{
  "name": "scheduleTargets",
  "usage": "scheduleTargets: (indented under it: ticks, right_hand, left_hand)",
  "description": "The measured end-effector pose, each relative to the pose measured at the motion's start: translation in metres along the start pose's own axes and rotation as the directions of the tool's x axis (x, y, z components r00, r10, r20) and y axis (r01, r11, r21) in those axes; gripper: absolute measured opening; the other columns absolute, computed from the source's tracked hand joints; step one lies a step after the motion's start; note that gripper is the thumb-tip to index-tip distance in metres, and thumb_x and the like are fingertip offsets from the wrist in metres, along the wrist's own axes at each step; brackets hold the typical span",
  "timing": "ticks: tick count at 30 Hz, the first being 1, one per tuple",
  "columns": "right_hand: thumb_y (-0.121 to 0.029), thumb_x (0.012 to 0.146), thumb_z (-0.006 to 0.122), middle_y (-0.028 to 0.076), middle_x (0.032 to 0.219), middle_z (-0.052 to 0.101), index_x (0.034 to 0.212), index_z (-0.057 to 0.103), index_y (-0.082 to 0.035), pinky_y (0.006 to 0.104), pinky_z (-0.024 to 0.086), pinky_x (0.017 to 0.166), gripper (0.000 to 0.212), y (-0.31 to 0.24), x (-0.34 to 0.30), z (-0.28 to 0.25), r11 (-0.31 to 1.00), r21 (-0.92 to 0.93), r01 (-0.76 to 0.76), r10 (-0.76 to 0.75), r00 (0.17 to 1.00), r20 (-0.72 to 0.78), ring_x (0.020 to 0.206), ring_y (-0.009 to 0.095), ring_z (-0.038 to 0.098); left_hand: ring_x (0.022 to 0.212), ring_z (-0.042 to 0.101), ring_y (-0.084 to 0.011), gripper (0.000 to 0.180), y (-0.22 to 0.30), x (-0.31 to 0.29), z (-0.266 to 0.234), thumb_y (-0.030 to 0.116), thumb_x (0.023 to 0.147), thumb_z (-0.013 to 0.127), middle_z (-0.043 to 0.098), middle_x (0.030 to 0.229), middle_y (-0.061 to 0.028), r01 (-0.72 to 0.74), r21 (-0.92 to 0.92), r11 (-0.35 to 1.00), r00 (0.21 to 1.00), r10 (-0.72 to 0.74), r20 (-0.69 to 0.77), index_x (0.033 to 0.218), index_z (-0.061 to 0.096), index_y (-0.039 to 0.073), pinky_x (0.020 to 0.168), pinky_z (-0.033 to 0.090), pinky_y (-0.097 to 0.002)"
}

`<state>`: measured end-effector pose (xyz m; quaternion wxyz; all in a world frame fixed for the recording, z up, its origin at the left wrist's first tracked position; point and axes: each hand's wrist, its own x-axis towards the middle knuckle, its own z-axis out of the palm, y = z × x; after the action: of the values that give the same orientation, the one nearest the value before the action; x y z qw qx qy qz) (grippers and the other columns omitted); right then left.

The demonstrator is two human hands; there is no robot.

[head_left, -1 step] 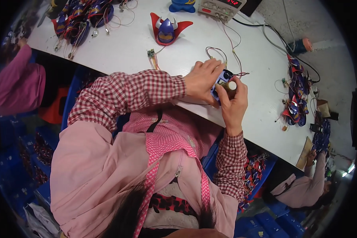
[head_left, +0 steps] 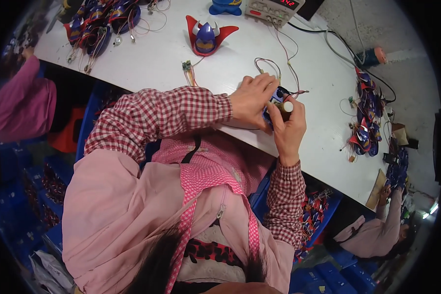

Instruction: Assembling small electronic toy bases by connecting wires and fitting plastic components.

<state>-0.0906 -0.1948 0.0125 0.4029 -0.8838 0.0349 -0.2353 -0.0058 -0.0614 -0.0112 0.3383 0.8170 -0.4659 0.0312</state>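
Because the blue plastic casing [head_left: 278,95] is apparently needing support, I am remotely bracing it with the left grip [head_left: 252,100] near the edge of the bench [head_left: 328,147] while clasping a white-capped brown handle [head_left: 282,109] over it in the right grip [head_left: 291,127], presumably for control.

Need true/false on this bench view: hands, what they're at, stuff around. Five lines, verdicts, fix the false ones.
1. The left hand and right hand are both at one blue part. True.
2. The right hand's fingers are empty. False: they grip a brownish cylinder with a white end.
3. A red-winged purple piece stands on the white table, apart from both hands. True.
4. The power supply sits at the table's near edge. False: that box with a red display is toward the far side.
5. Both forearms are in plain blue sleeves. False: checked sleeves, red and white.
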Motion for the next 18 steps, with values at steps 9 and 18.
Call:
scheduleTargets:
  ticks: [9,18]
  right_hand:
    - [-0.007,0.08,0.067,0.009,0.082,0.058,0.087,0.057,0.001,0.03,0.046,0.062,0.015,0.002,-0.006,0.0,0.97,-0.121,0.21,-0.212,0.977,-0.01,0.072,0.019,0.057]
    - [-0.009,0.084,0.064,0.007,0.075,0.057,0.085,0.057,0.002,0.026,0.045,0.054,0.014,0.054,0.015,-0.067,0.997,-0.042,-0.072,0.062,0.977,-0.202,0.063,0.012,0.056]
  left_hand:
    - [0.111,0.042,-0.0318,0.103,0.0,0.005,0.017,0.053,0.05,0.078,0.047,0.113,-0.0195,0.043,0.034,0.999,0.998,-0.042,-0.037,0.123,0.037,-0.007,0.091,0.03,-0.0441]
    - [0.111,0.041,-0.0338,0.095,-0.001,-0.001,0.003,0.049,0.056,0.078,0.045,0.116,-0.0206,0.039,-0.042,0.998,0.999,-0.04,-0.022,0.124,0.037,-0.005,0.094,0.029,-0.0463]
